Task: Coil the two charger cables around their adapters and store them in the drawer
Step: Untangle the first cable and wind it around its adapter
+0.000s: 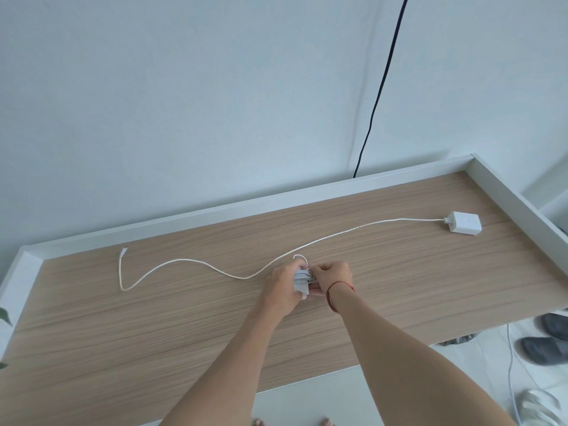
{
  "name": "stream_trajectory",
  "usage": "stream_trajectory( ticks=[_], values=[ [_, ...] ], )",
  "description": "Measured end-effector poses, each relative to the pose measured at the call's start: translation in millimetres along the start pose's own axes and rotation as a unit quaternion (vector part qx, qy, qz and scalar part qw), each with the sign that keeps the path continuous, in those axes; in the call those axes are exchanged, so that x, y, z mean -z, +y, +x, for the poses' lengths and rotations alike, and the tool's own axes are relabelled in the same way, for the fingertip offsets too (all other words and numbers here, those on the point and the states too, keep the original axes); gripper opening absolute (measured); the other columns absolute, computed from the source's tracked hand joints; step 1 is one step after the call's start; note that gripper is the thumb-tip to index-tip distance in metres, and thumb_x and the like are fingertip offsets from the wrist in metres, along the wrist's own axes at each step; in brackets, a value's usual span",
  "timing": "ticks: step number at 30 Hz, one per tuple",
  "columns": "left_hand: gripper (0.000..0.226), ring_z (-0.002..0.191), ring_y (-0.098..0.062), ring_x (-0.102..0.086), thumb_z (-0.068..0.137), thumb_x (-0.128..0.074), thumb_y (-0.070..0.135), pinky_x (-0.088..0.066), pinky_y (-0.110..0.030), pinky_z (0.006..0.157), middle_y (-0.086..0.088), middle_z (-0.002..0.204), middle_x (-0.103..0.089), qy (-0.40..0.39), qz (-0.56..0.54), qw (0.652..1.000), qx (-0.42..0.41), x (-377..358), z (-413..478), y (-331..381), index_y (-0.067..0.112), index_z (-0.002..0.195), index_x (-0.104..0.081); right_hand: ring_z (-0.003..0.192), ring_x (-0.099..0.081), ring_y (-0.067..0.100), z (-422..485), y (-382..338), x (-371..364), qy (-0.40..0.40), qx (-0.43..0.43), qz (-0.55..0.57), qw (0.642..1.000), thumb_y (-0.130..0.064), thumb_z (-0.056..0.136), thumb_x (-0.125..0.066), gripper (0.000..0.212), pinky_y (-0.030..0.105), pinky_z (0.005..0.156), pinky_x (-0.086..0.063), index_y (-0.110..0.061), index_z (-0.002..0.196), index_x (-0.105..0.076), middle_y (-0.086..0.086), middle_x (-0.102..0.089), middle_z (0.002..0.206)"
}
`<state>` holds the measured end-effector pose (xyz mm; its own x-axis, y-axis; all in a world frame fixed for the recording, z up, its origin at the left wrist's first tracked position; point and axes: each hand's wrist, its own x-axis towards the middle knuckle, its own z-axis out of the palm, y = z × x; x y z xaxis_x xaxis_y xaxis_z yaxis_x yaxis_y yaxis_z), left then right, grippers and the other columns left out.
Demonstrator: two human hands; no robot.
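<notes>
A white adapter (pixel 301 282) wrapped in coils of its white cable sits between both hands over the middle of the wooden tabletop (pixel 153 327). My left hand (pixel 284 289) grips it from the left. My right hand (pixel 332 276) pinches the cable at the coil's top, where a small loop (pixel 300 257) sticks out. A second white adapter (pixel 464 223) lies at the far right, and its long white cable (pixel 215 267) snakes left across the table to a plug end (pixel 124 251). No drawer is in view.
A white raised rim (pixel 215 210) runs along the table's back and sides. A black cord (pixel 382 84) hangs down the wall behind. On the floor at right lie grey slippers (pixel 544 348), white slippers (pixel 541 407) and a thin white cord (pixel 510 370).
</notes>
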<state>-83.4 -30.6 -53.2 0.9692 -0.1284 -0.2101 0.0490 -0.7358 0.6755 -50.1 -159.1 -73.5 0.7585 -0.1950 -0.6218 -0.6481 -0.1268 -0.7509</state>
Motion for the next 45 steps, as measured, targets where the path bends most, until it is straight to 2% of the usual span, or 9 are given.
stream_trajectory(
  ticks=[4, 11, 15, 18, 23, 31, 39, 42, 45],
  values=[
    [0.046, 0.096, -0.016, -0.056, 0.071, -0.078, 0.006, -0.048, -0.03, 0.085, 0.005, 0.105, -0.058, -0.01, -0.014, 1.0, 0.006, 3, 2, -1, 0.025, 0.108, -0.058, 0.064, -0.073, 0.031, 2, -5, 1, -0.014, -0.013, -0.012, 1.0, -0.015, 0.082, -0.073, 0.016, 0.042, 0.07, -0.062, -0.012, 0.066, -0.072, 0.014, -0.074, 0.074],
    [0.041, 0.085, -0.014, -0.057, 0.07, -0.084, 0.016, -0.041, -0.021, 0.072, 0.004, 0.093, -0.06, 0.036, -0.048, 0.998, 0.02, -1, -3, -8, 0.017, 0.102, -0.059, 0.069, -0.074, 0.031, -2, -5, 0, 0.007, -0.033, 0.005, 0.999, -0.001, 0.077, -0.073, 0.01, 0.038, 0.066, -0.062, 0.002, 0.068, -0.071, 0.021, -0.073, 0.079],
    [0.039, 0.084, -0.019, -0.064, 0.063, -0.088, 0.025, -0.053, -0.033, 0.076, 0.002, 0.095, -0.066, 0.008, -0.102, 0.992, 0.068, 10, 0, -15, 0.025, 0.088, -0.058, 0.062, -0.071, 0.027, 2, -12, -1, -0.019, -0.005, 0.026, 0.999, -0.006, 0.08, -0.074, 0.016, 0.034, 0.06, -0.061, -0.002, 0.066, -0.068, 0.019, -0.072, 0.074],
    [0.035, 0.087, -0.024, -0.071, 0.062, -0.09, 0.012, -0.058, -0.035, 0.08, -0.006, 0.093, -0.074, -0.003, -0.188, 0.977, 0.103, 21, -3, -29, 0.014, 0.086, -0.064, 0.057, -0.066, 0.021, 3, -9, -11, -0.028, 0.021, 0.017, 0.999, -0.014, 0.084, -0.072, 0.024, 0.03, 0.056, -0.059, -0.007, 0.062, -0.066, 0.015, -0.067, 0.066],
    [0.03, 0.087, -0.02, -0.072, 0.066, -0.088, 0.009, -0.056, -0.027, 0.083, -0.008, 0.091, -0.076, -0.011, -0.263, 0.954, 0.141, 34, -6, -45, 0.003, 0.091, -0.072, 0.063, -0.063, 0.024, 2, -1, -29, -0.031, 0.046, 0.002, 0.998, -0.024, 0.085, -0.07, 0.032, 0.046, 0.077, -0.06, -0.011, 0.055, -0.066, 0.009, -0.064, 0.059],
    [0.035, 0.071, -0.004, -0.07, 0.072, -0.082, -0.001, -0.052, -0.013, 0.064, -0.008, 0.09, -0.074, 0.048, -0.351, 0.918, 0.178, 30, -18, -55, -0.01, 0.099, -0.062, 0.071, -0.069, 0.029, -5, -18, -41, -0.029, 0.089, -0.012, 0.995, -0.022, 0.087, -0.069, 0.028, 0.048, 0.077, -0.059, -0.004, 0.065, -0.069, 0.011, -0.067, 0.065],
    [0.064, 0.093, -0.012, -0.069, 0.068, -0.081, 0.011, -0.054, -0.034, 0.085, 0.008, 0.103, -0.069, 0.027, -0.171, 0.981, 0.083, 40, -15, -66, 0.036, 0.119, -0.052, 0.058, -0.051, 0.021, -14, -46, -74, -0.043, 0.232, -0.198, 0.951, -0.027, 0.082, -0.07, 0.03, 0.033, 0.062, -0.049, 0.001, 0.07, -0.07, 0.021, -0.069, 0.073],
    [0.059, 0.084, -0.014, -0.066, 0.061, -0.084, 0.018, -0.055, -0.037, 0.077, 0.008, 0.089, -0.069, 0.063, -0.038, 0.994, 0.075, 45, -15, -67, 0.03, 0.114, -0.059, 0.073, -0.064, 0.029, -19, -47, -86, -0.064, 0.248, -0.215, 0.942, -0.027, 0.083, -0.071, 0.029, 0.038, 0.072, -0.054, 0.001, 0.074, -0.071, 0.016, -0.071, 0.074],
    [0.052, 0.075, -0.016, -0.066, 0.06, -0.083, 0.014, -0.057, -0.035, 0.068, 0.007, 0.08, -0.068, 0.086, -0.042, 0.99, 0.101, 44, -17, -65, 0.024, 0.107, -0.061, 0.081, -0.068, 0.026, -23, -47, -91, -0.07, 0.254, -0.208, 0.942, -0.025, 0.083, -0.072, 0.025, 0.037, 0.077, -0.055, -0.001, 0.077, -0.073, 0.011, -0.073, 0.078]
  ],
)
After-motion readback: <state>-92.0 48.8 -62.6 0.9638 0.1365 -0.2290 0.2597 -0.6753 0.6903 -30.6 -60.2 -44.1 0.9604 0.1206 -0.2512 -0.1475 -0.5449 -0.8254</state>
